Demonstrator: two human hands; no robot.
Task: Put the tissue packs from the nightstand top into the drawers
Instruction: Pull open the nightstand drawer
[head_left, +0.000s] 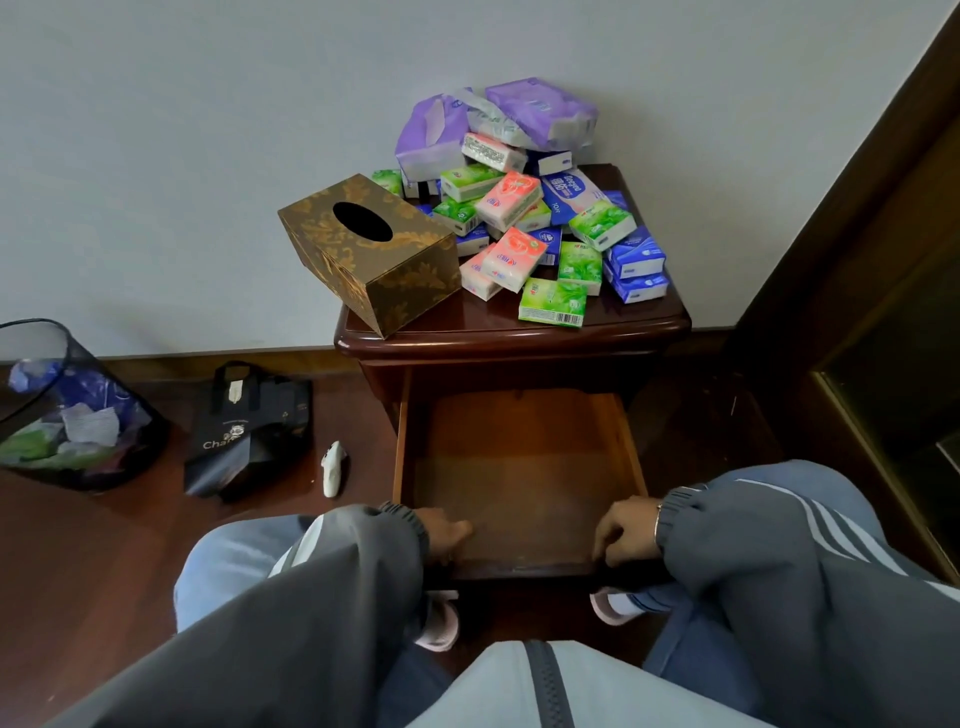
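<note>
Left hand (445, 534), right hand (621, 532) gripping open drawer (519, 467)

My sleeves (779, 561) are dark grey with pale stripes, my jeans (223, 566) light blue. The nightstand (519, 338) is dark reddish brown; its drawer (519, 467) is a warmer orange-brown inside. The tissue packs (511, 200) are green, pink, deep blue and purple. The tissue box (405, 280) is dark brown with a gold leafy pattern. The bag (249, 431) is black, the wall (208, 130) pale grey.
</note>
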